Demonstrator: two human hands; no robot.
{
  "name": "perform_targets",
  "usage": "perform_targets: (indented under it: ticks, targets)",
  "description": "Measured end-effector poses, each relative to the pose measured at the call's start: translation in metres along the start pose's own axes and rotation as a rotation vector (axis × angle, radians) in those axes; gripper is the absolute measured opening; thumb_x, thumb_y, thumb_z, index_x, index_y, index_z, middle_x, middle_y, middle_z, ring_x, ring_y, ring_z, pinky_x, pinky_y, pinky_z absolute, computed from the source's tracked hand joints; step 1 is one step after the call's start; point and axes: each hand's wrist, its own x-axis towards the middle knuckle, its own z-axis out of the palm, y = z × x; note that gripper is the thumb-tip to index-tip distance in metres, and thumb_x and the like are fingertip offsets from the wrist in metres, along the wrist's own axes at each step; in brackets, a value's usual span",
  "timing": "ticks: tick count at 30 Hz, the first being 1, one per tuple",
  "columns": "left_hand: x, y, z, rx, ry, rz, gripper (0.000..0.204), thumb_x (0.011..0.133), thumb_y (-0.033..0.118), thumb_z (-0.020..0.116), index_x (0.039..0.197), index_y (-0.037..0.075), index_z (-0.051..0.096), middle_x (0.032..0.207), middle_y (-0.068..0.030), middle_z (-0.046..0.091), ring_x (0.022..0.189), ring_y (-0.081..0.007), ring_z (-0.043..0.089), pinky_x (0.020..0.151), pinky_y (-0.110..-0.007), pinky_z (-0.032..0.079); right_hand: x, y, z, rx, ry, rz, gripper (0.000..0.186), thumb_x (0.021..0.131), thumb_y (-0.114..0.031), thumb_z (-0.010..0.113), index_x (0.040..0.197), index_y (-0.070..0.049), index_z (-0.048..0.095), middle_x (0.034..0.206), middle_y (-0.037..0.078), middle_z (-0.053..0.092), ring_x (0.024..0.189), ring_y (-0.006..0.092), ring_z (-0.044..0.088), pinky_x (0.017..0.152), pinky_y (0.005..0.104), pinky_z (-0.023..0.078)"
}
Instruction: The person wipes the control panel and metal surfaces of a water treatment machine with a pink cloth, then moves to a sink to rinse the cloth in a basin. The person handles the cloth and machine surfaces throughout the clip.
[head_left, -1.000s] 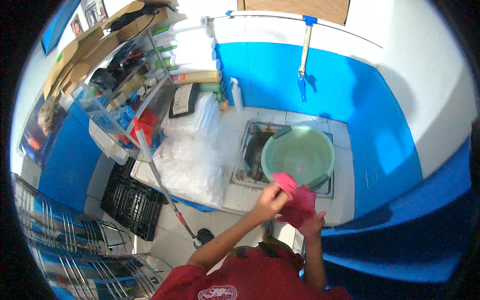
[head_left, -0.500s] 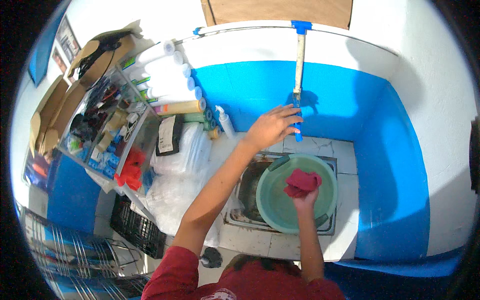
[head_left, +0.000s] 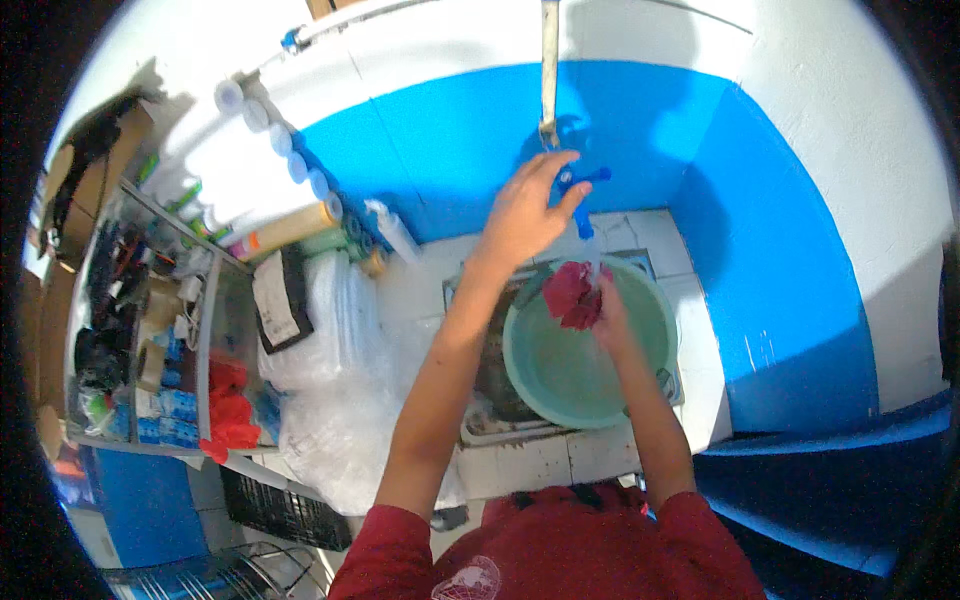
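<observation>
A stream of water falls from the blue tap (head_left: pixel 585 222) at the end of a pale upright pipe (head_left: pixel 549 75). My left hand (head_left: pixel 525 210) is beside the tap, its thumb and fingers spread apart around the tap body, not closed on the handle. Below the spout, my right hand (head_left: pixel 611 318) grips a crumpled dark red cloth (head_left: pixel 572 295), and the running water hits it. Under the cloth is a green plastic basin (head_left: pixel 520 375) with some water in it, resting over a metal sink (head_left: pixel 490 432). Some of my right fingers are hidden by the cloth.
White tiles (head_left: pixel 690 300) surround the sink, with a blue wall (head_left: pixel 460 150) behind. To the left stand a white pump bottle (head_left: pixel 397 235), clear plastic wrapping (head_left: pixel 335 410), stacked rolls (head_left: pixel 280 140) and a glass display case (head_left: pixel 205 350). A black crate (head_left: pixel 280 510) sits lower left.
Water now runs from the tap. The tap handle has turned to the right. My right hand has brought the cloth up under the spout, and the view has shifted.
</observation>
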Motion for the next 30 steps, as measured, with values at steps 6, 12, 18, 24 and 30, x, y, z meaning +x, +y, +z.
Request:
perform_targets:
  ticks: [6,12,18,24,30]
  targets:
    - [-0.015,-0.003,-0.001,-0.006,-0.033,0.165,0.044,0.091,0.018,0.068,0.131,0.004,0.058,0.132,-0.0202,0.06,0.123,-0.0394,0.056,0.105,-0.045,0.045,-0.009,-0.003,-0.003,-0.218,0.031,-0.105,0.026,0.096,-0.022,0.06,0.117,-0.007,0.062,0.099,0.006,0.069,0.089,0.0193,0.068,0.074,0.0343,0.056]
    - [-0.04,-0.007,0.007,-0.088,-0.099,-0.011,0.062,0.093,0.017,0.067,0.149,0.007,0.042,0.153,-0.0222,0.042,0.14,-0.0358,0.044,0.109,-0.042,0.043,-0.039,-0.029,0.023,-1.754,-0.031,-0.554,0.054,0.092,-0.018,0.066,0.138,0.0,0.045,0.106,0.021,0.068,0.094,0.0381,0.068,0.082,0.0471,0.054]
    - [-0.089,-0.027,0.023,-0.107,-0.125,-0.266,0.08,0.093,0.026,0.069,0.155,0.001,0.026,0.154,-0.0262,0.038,0.144,-0.0354,0.038,0.114,-0.043,0.036,-0.037,-0.072,0.023,-1.743,-0.079,-0.63,0.045,0.09,-0.016,0.066,0.13,-0.004,0.05,0.096,0.026,0.068,0.091,0.0474,0.066,0.077,0.0547,0.052]
    - [-0.117,-0.034,0.053,-0.108,-0.395,-0.42,0.09,0.091,0.031,0.072,0.156,-0.002,0.018,0.153,-0.0317,0.036,0.142,-0.0379,0.04,0.116,-0.043,0.033,-0.04,-0.098,0.033,-1.773,-0.431,-0.593,0.033,0.088,-0.012,0.064,0.119,-0.005,0.056,0.096,0.026,0.068,0.092,0.046,0.066,0.077,0.055,0.051]
    - [-0.134,-0.032,0.075,-0.225,-0.401,-0.477,0.098,0.086,0.026,0.077,0.155,-0.004,0.014,0.148,-0.0305,0.042,0.137,-0.0353,0.045,0.113,-0.042,0.037,-0.041,-0.1,0.03,-1.521,-0.395,-0.559,0.028,0.089,-0.015,0.067,0.114,-0.004,0.061,0.104,0.022,0.069,0.097,0.0357,0.068,0.083,0.0438,0.053]
